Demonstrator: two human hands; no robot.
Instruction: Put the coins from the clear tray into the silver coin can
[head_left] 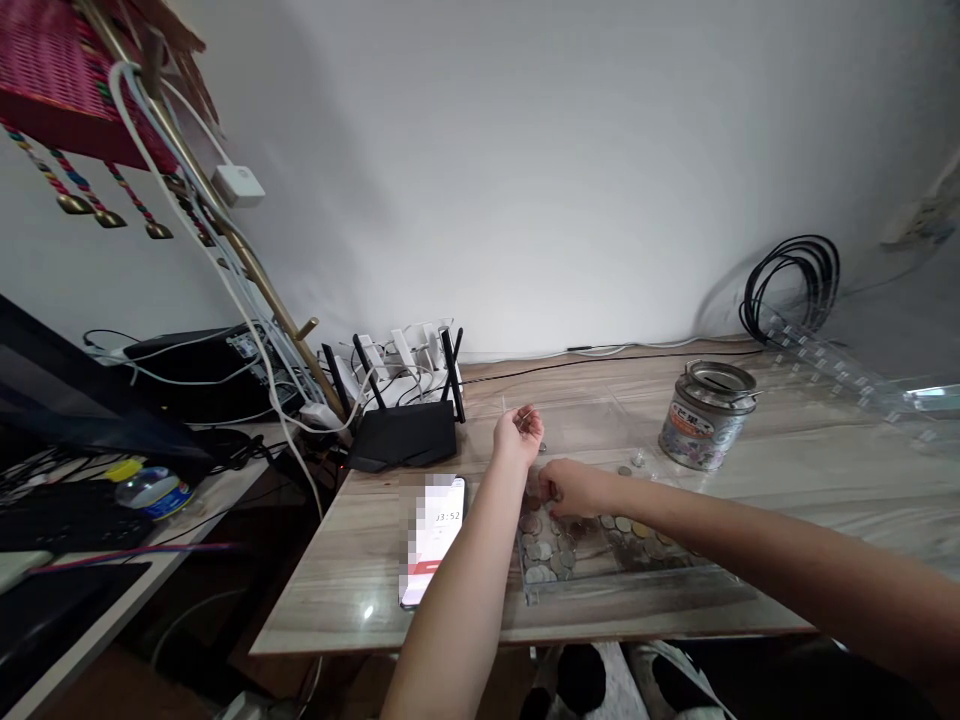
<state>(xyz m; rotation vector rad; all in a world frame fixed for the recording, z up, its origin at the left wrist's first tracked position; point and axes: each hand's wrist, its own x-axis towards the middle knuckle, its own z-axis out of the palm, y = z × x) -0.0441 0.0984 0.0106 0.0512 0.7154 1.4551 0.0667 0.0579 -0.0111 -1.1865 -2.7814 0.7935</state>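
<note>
My left hand [516, 432] is raised palm-up above the table, its fingers curled round something small that I cannot make out. My right hand [564, 488] reaches in from the right, fingers pinched together over a clear flat tray [637, 580] that holds several coins [541, 552]. Whether a coin sits between the right fingertips is too small to tell. The two hands are close together, the left a little farther back.
A phone [433, 540] with a lit screen lies left of the tray. A black router [401, 430] stands behind it with cables and white plugs. A metal tin with a coin slot [705, 415] stands at the right. A black cable coil [791, 285] leans on the wall.
</note>
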